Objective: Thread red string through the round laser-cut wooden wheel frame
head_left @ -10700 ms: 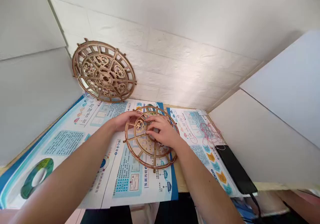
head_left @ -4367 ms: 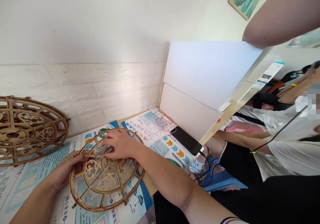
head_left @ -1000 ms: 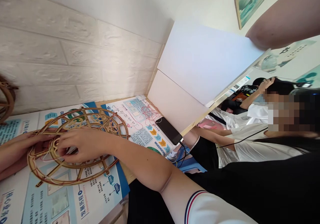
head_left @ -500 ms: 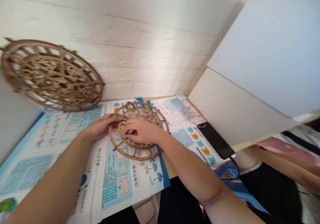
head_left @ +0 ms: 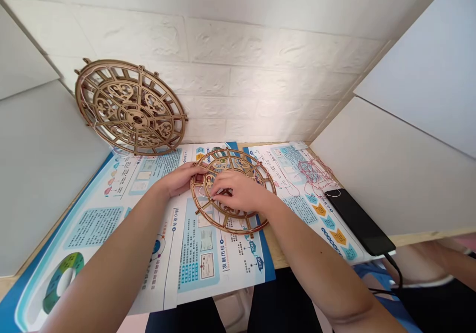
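A round gold openwork frame (head_left: 231, 208), with spokes and scroll cut-outs, lies on printed paper sheets. My left hand (head_left: 183, 178) is closed on its left rim, the thumb on top and the other fingers partly hidden. Over the middle of the frame, my right hand (head_left: 240, 189) has thumb and fingers pinched together on a thin white wire (head_left: 203, 194) that loops out towards the left rim. Its fingertips are close to the frame's surface; I cannot tell whether they touch it. More thin wire shows at the frame's upper right.
A second gold openwork frame (head_left: 137, 120) leans against the white brick-pattern wall (head_left: 208, 85). Tangled red and white wire (head_left: 316, 174) lies at the right, near a black phone (head_left: 360, 224) with a cable. White panels close off both sides. Another person's arm (head_left: 431, 261) shows at lower right.
The view has swung left and become sharper, so everything sits further right in it. Both hands keep nearly the same places on the frame.
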Demonstrator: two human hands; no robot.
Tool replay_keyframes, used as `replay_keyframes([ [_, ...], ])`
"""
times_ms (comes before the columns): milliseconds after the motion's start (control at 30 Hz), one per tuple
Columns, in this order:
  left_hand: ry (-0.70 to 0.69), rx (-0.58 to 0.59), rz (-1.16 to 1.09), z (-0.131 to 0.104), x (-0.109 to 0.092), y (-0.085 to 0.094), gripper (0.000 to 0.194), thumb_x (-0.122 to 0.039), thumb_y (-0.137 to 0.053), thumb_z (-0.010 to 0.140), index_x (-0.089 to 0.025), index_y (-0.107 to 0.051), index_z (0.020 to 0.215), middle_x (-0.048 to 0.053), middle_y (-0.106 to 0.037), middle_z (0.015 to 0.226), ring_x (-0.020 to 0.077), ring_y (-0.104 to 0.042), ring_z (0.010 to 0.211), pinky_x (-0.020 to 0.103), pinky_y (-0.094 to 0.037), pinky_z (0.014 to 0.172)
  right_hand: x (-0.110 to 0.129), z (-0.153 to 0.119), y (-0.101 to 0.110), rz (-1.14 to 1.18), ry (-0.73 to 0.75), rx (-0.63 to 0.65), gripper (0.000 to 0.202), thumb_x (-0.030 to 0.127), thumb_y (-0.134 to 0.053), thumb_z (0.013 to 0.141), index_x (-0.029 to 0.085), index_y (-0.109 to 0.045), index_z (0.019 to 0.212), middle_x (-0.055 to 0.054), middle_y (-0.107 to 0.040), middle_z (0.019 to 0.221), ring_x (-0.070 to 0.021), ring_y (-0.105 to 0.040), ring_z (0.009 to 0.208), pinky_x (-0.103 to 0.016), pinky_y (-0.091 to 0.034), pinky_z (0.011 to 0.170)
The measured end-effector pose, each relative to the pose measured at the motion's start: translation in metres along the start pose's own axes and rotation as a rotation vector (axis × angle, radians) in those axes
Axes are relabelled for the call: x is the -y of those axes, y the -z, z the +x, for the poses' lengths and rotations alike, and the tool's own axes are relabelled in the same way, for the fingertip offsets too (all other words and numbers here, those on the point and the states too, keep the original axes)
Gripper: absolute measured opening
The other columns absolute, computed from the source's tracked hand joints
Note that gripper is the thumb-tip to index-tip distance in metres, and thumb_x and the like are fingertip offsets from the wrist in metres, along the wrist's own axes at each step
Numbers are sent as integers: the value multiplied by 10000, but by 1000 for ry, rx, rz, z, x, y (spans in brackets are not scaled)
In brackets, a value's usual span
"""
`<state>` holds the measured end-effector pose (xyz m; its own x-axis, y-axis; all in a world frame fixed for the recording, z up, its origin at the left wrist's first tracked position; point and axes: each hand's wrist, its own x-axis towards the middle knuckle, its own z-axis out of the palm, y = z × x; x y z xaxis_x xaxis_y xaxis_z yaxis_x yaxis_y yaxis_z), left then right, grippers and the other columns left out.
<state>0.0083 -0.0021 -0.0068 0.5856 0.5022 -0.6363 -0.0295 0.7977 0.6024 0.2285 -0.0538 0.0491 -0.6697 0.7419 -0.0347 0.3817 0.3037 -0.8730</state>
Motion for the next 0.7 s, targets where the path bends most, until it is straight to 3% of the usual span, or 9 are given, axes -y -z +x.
replay_keyframes([
  [700,20,-9,-21,-3,-3,-5,228,-240,-790,785,-128,-713,968,78,-719,893,200,-657,809,329,-508,766,7,-1,1,-72,-33,80,161,71,-643,895,204,-734,902,-29,-700,977,-188,-639,952,-370,-494,943],
])
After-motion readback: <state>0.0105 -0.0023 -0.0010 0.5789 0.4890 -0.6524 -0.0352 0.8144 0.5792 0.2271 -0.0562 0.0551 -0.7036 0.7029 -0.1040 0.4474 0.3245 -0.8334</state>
